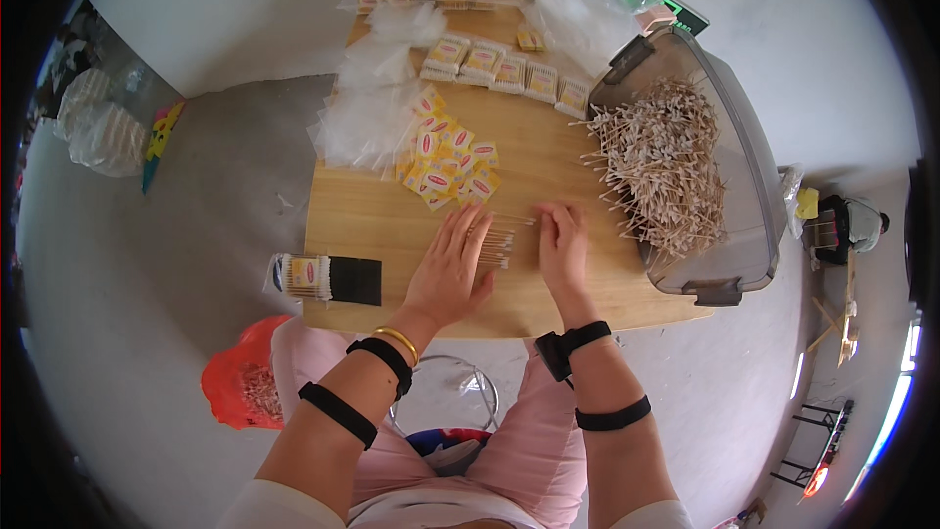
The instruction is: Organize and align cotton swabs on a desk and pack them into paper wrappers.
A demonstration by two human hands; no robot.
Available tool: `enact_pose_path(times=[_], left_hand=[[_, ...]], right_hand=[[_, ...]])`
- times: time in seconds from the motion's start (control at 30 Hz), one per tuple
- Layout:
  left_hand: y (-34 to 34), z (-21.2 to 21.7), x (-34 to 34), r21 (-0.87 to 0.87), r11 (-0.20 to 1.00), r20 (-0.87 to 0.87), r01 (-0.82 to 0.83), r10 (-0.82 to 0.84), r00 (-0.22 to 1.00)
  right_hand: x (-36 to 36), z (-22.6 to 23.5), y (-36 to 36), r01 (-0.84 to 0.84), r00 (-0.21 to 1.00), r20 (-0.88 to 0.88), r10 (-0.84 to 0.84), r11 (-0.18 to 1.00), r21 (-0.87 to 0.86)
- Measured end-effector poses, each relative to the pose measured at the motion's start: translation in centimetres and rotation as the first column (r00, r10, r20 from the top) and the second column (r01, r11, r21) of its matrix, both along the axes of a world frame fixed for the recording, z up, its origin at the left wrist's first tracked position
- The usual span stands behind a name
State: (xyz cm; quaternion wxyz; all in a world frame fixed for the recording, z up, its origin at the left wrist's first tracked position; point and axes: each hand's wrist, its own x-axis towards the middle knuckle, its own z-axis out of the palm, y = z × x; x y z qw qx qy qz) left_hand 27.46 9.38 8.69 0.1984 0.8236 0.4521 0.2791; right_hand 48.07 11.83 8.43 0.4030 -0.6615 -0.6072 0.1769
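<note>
My left hand [450,269] lies palm down on the wooden table with its fingers stretched out, partly over a small row of cotton swabs [499,248]. The swab tips stick out on its right side, pointing right. My right hand [563,247] is just right of that row, its fingers curled together. One single swab [516,219] lies above the row, its tip close to my right fingertips. Whatever is inside the right fingers is hidden. Beyond my left hand lies a loose pile of yellow and white printed cards [450,159].
A grey plastic bin [759,206] of loose swabs [666,171] tilts at right. Packed swab bundles [509,72] line the back, near clear bags [367,122]. A black holder [354,280] with a swab pack [305,275] sits at left. A red bag [235,372] is below. A person [862,225] sits far right.
</note>
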Motion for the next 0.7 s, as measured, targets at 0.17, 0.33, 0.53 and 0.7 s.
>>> enact_pose_path(times=[0.17, 0.33, 0.53, 0.7], left_hand=[[0.2, 0.0, 0.3, -0.073, 0.997, 0.056, -0.012, 0.016, 0.998], [0.3, -0.4, 0.1, -0.003, 1.000, -0.001, -0.007, 0.007, 1.000], [0.4, -0.4, 0.3, 0.015, 1.000, -0.062, 0.020, -0.019, 0.998], [0.3, -0.1, 0.2, 0.006, 0.999, -0.106, 0.038, -0.037, 0.994]], right_hand=[[-3.2, -1.6, -0.6, -0.139, 0.972, 0.195, 0.133, 0.990, 0.016], [-3.8, -0.9, -0.6, -0.014, 1.000, -0.012, 0.015, 0.993, 0.118], [-4.6, -1.0, -0.2, -0.014, 0.976, -0.216, 0.036, 0.995, 0.101], [-6.5, -0.6, -0.4, -0.137, 0.887, -0.423, 0.186, 0.980, 0.145]])
